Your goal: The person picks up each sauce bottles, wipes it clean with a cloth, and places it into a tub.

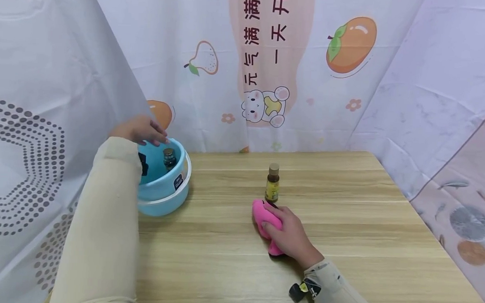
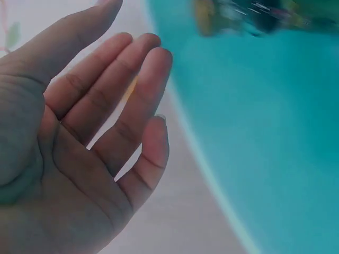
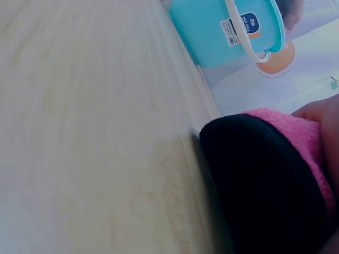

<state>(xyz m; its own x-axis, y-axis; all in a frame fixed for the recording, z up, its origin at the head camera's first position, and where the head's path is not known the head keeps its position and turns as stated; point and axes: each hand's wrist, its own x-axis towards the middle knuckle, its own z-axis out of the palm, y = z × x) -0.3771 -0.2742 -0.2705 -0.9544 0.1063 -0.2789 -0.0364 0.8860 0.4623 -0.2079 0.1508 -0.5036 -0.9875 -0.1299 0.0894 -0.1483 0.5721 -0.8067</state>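
Observation:
My left hand [image 1: 139,130] is over the far rim of a light blue bucket [image 1: 165,186], palm and loosely bent fingers in plain sight in the left wrist view, with nothing held. A dark glass bottle with a cap [image 1: 169,158] stands inside the bucket. On the table, my right hand [image 1: 291,235] grips a pink fluffy slipper [image 1: 266,218] with a black sole [image 3: 259,185], thumb on one side and fingers over the top. Just beyond the slipper's tip stands a small brown bottle [image 1: 272,184] with a yellow label.
The bucket's white handle [image 1: 186,176] hangs down along its side. A wooden table [image 1: 221,268] stretches out in front of me, with a printed curtain [image 1: 212,105] along its back edge and more hanging cloth [image 1: 440,88] at both sides.

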